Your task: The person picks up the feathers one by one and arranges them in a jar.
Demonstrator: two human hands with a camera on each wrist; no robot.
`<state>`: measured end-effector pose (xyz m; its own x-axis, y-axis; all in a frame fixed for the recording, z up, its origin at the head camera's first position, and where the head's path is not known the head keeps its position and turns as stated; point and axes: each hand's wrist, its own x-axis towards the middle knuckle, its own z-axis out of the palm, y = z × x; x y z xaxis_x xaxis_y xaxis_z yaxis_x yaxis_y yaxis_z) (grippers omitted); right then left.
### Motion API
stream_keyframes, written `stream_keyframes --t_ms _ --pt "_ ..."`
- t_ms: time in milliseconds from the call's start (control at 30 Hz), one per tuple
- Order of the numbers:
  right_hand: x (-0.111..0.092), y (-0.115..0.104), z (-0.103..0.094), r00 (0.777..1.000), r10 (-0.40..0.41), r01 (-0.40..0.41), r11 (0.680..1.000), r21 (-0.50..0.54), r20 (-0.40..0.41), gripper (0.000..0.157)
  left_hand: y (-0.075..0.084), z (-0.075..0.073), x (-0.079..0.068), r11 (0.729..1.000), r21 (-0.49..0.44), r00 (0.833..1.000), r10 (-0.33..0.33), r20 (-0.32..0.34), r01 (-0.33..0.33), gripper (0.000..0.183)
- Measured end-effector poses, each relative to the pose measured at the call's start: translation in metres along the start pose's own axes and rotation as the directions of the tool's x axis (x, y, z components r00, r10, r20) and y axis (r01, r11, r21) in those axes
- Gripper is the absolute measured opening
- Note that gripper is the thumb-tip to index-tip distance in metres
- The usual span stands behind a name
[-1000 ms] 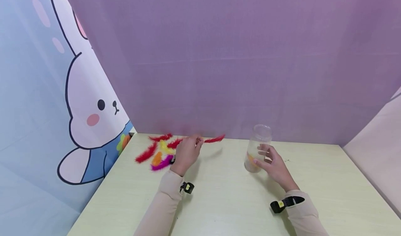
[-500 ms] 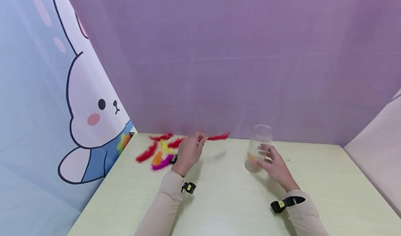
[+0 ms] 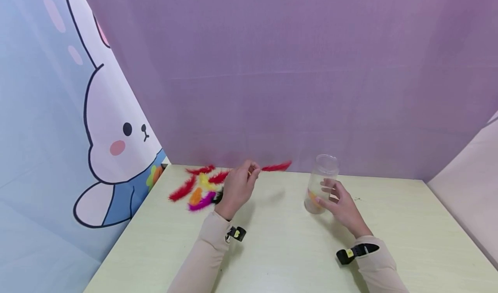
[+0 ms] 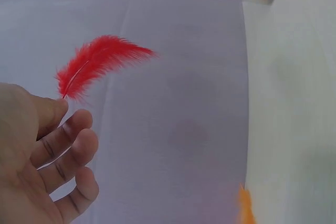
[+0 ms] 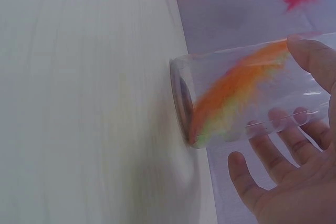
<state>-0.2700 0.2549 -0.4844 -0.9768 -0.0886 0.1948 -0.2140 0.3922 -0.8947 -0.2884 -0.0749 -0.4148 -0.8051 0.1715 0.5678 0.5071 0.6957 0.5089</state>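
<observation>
Right hand (image 3: 344, 208): curled round a clear cylindrical jar (image 3: 316, 187), upright, glass or plastic unclear, with fluffy orange feather (image 5: 236, 85) inside. A bump could tip it if the hold is slack. Left hand (image 3: 237, 189): pinching a slim, curved red feather (image 3: 277, 167) by its quill, to that hand's right, short of the jar; a loose pinch might drop it. Left of the left hand: loose multicoloured feathers (image 3: 183, 190); a draught could scatter them.

Loose feathers (image 3: 183, 190): surface (image 3: 280, 245) left | jar (image 3: 316, 180): surface right, feathers (image 5: 236, 85) inside | held feather (image 3: 277, 167): between loose feathers and jar | cloth (image 3: 288, 77): behind
</observation>
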Motion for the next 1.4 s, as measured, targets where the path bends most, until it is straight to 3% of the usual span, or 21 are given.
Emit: stream_keyframes --t_ms 533,1400 --pt "0.003 0.002 -0.001 1.000 0.003 -0.003 1.000 -0.002 0.001 0.068 0.021 -0.009 0.002 0.995 -0.085 0.998 0.054 -0.028 -0.056 0.010" --pt "0.002 0.008 0.001 1.000 0.002 -0.002 1.000 -0.004 0.004 0.067 0.045 -0.015 0.007 0.977 -0.112 0.979 0.170 -0.112 -0.183 0.008"
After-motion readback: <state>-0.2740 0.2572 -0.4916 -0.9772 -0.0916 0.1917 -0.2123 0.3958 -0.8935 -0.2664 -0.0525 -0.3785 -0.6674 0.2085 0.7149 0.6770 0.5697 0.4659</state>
